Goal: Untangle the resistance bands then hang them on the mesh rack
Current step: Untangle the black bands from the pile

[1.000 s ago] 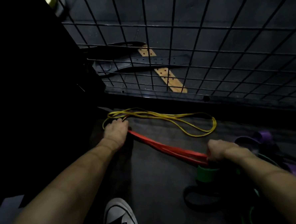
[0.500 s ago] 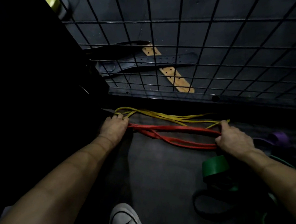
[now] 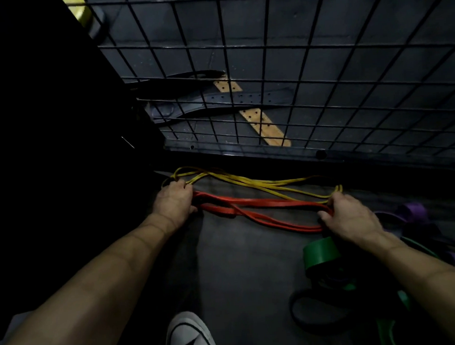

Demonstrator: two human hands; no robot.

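A red band [image 3: 260,206] lies stretched and twisted across the dark floor. A thin yellow band [image 3: 251,183] runs just behind it. My left hand [image 3: 173,202] grips the left ends of both bands. My right hand [image 3: 350,216] holds the red band's right end, and the yellow band's loop sticks out past its fingers. A wide green band [image 3: 322,254] lies under my right wrist. Purple bands [image 3: 412,211] lie tangled to the right of that hand. The black mesh rack [image 3: 321,68] stands right behind the bands.
Behind the mesh lie a dark belt [image 3: 232,100] and a tan perforated strap [image 3: 266,128]. A black band loop [image 3: 309,316] curls on the floor at lower right. My white shoe [image 3: 190,337] is at the bottom. A dark wall fills the left.
My right hand has carried the red band's right end up and away from the green band, next to the yellow band's loop. The red band now lies almost level. My left hand has stayed put.
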